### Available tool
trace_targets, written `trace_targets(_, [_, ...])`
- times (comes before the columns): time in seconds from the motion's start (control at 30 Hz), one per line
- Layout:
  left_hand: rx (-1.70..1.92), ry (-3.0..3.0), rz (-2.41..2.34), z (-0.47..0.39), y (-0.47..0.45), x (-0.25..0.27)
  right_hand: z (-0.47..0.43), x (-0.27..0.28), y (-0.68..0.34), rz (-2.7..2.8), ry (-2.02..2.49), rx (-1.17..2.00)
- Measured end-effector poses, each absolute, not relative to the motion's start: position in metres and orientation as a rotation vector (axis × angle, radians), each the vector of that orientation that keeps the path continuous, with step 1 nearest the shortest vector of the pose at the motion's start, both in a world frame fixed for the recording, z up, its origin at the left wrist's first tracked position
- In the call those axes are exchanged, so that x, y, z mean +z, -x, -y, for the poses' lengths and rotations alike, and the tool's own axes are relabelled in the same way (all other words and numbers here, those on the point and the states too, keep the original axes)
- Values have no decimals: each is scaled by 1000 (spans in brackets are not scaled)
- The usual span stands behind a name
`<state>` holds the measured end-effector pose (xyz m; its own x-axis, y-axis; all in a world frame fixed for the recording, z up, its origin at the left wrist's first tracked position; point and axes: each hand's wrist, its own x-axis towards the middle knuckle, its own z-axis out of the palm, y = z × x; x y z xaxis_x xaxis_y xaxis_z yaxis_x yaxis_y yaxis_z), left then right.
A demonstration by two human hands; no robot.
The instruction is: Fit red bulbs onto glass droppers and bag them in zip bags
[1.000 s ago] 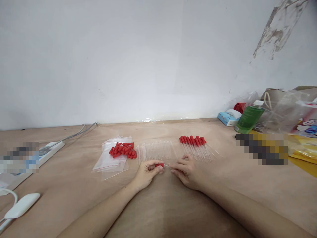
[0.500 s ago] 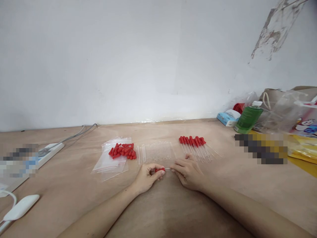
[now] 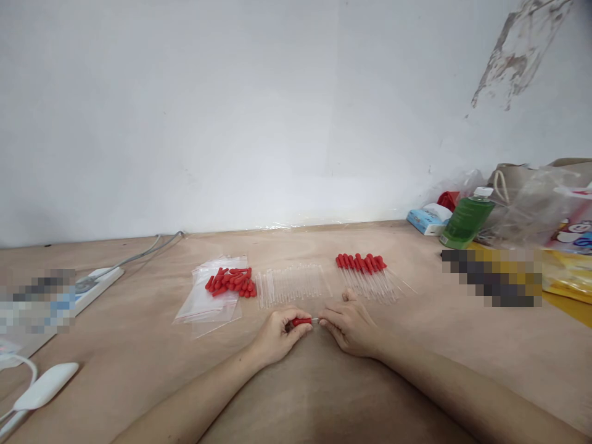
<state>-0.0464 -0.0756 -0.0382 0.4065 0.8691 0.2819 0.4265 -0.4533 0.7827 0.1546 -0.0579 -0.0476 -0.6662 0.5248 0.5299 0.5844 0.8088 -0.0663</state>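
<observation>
My left hand [image 3: 279, 336] pinches a red rubber dropper bulb [image 3: 302, 321] between thumb and fingers. A clear glass dropper tube [image 3: 316, 320] runs from the bulb's mouth into the closed fingers of my right hand [image 3: 349, 324], which hide most of it. Past my left hand, loose red bulbs [image 3: 230, 281] are heaped on clear zip bags [image 3: 203, 293]. Bare glass tubes [image 3: 291, 285] lie side by side in a row between the heap and my right hand. Beyond my right hand, several droppers [image 3: 363, 268] with red bulbs on their tubes lie together.
At the left are a white power strip [image 3: 99, 282] with a grey cable and a white plug [image 3: 49, 385]. A tissue pack [image 3: 428, 219], a green bottle [image 3: 468, 219] and plastic bags [image 3: 527, 209] stand at the right. A wall [image 3: 254, 123] rises behind the table.
My hands stay together around the bulb and tube. My left fingers have shifted slightly, so more of the red bulb shows. The whole view has moved a little.
</observation>
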Motion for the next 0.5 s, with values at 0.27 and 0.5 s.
trace_targets(0.27, [1048,-2153,-1049,68,55,-35,60,-41,-158,2500,863,-307])
trace_targets(0.5, [1066,-2176,-1184,67,60,-39,31,-27,-178,2125,1283,70])
